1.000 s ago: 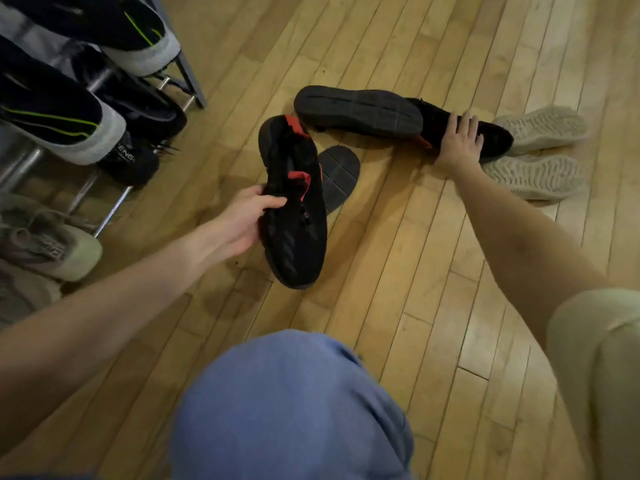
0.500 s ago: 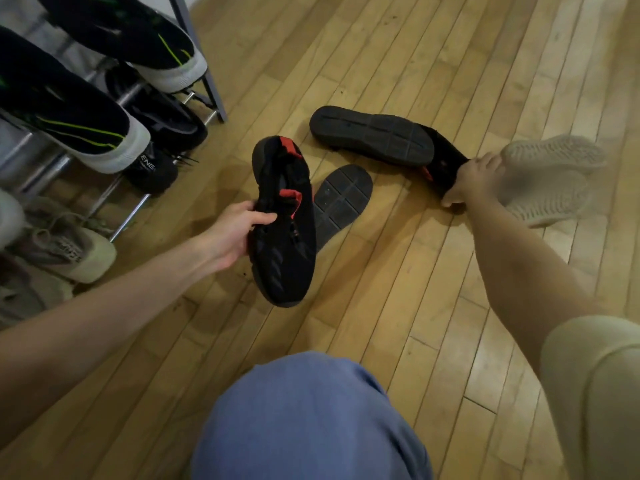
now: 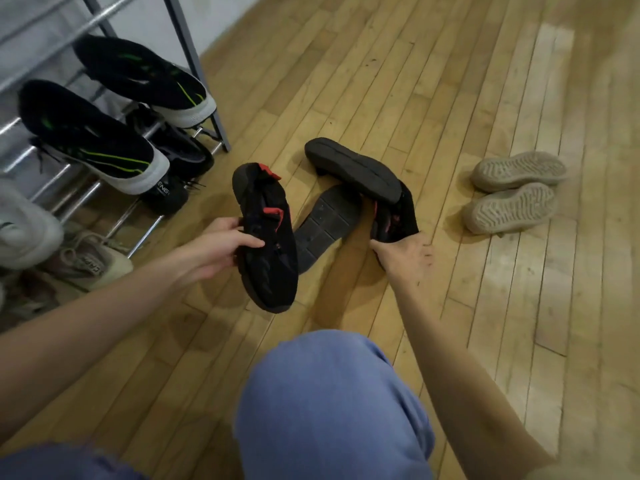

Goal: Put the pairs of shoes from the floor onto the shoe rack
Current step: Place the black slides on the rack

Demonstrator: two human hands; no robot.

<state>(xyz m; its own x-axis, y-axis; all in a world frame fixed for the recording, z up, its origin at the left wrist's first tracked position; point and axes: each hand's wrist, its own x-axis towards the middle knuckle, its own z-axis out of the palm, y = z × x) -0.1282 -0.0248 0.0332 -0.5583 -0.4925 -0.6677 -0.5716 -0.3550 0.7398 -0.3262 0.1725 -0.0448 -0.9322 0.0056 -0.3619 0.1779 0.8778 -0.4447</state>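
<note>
My left hand (image 3: pixel 223 242) grips a black shoe with red tabs (image 3: pixel 268 244) by its side and holds it above the wooden floor. My right hand (image 3: pixel 405 252) is closed on the matching black shoe (image 3: pixel 391 216), which is tilted up with its sole showing. A dark insole (image 3: pixel 323 226) lies flat on the floor between the two shoes. A beige pair (image 3: pixel 512 192) lies sole-up on the floor to the right. The metal shoe rack (image 3: pixel 194 60) stands at the left.
The rack holds black shoes with green stripes (image 3: pixel 93 140), a dark pair below them (image 3: pixel 180 154), and pale sneakers (image 3: pixel 90 261) at the lower left. My knee in blue cloth (image 3: pixel 329 403) fills the bottom centre. Bare floor spreads to the right.
My right hand closed on the second black shoe and pulled it nearer, away from the beige pair. The view has shifted, showing more of the rack. My left hand still holds its shoe.
</note>
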